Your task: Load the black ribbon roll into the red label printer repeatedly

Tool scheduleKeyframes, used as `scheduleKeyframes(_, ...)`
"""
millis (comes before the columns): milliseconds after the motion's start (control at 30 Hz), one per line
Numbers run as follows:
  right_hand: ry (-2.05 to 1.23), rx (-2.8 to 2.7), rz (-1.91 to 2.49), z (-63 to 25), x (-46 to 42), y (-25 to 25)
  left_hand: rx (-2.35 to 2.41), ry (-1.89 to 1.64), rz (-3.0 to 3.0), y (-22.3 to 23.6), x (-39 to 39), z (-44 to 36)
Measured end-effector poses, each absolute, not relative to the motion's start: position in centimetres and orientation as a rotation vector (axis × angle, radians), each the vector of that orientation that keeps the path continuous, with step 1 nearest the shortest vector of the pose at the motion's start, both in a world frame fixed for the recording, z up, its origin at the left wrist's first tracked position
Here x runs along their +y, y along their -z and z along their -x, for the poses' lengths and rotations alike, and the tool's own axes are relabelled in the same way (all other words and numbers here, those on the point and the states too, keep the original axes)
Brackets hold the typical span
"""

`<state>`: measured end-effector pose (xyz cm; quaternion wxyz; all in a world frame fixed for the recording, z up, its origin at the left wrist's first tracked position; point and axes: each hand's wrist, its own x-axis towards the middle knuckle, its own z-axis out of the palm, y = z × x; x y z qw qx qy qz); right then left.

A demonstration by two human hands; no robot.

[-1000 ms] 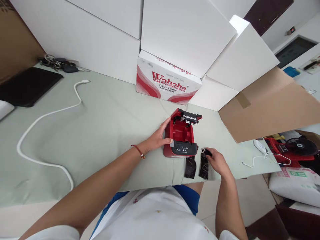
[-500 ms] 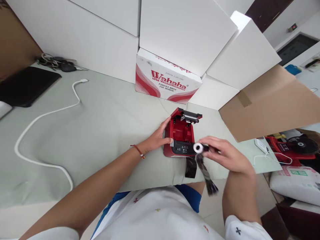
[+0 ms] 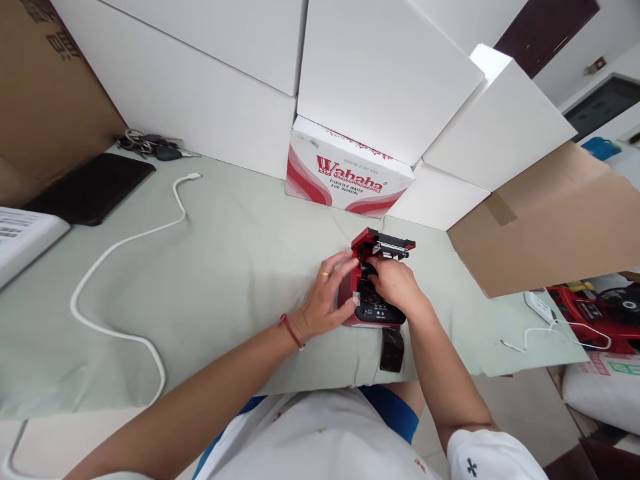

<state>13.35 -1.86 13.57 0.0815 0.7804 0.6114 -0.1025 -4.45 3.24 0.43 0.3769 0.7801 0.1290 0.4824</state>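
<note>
A small red and black printer (image 3: 376, 313) sits near the table's front edge, its lid (image 3: 387, 243) raised. My left hand (image 3: 330, 293) grips its left side, fingers at the rim and thumb near the front corner. Inside the open compartment, my right hand (image 3: 395, 280) has its fingers on a dark roll (image 3: 369, 290), which they partly cover. A black strip (image 3: 392, 350) lies in front of the printer and reaches down towards the table edge.
Behind the printer, a Wahaha carton (image 3: 347, 173) stands against white boxes (image 3: 385, 73). A brown cardboard flap (image 3: 555, 227) rises on the right. To the left are a white cable (image 3: 115, 247), keys (image 3: 160, 147) and a black tablet-like slab (image 3: 100, 190).
My right hand has moved left from beside the printer into its compartment, bringing the dark roll along. My left hand stays at the printer's left side, fingers shifted. The view has tilted slightly.
</note>
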Motion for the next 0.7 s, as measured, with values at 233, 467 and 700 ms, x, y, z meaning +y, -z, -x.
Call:
scheduleKeyframes(233,0.674,2.229,-2.279,-14.6,-4.7,-15.3,0.227,-1.386,-2.372,-2.3,0.8,4.7)
scheduleKeyframes(467,0.36,2.336,-3.233,-16.8,-7.9,-16.3,0.206,-1.484,-2.464,-2.5,-0.7,4.9)
scheduleKeyframes(700,-0.222,2.487,-2.731,-18.2,-4.2,-14.3,0.18,-1.65,-2.49,-2.9,-1.3,4.8)
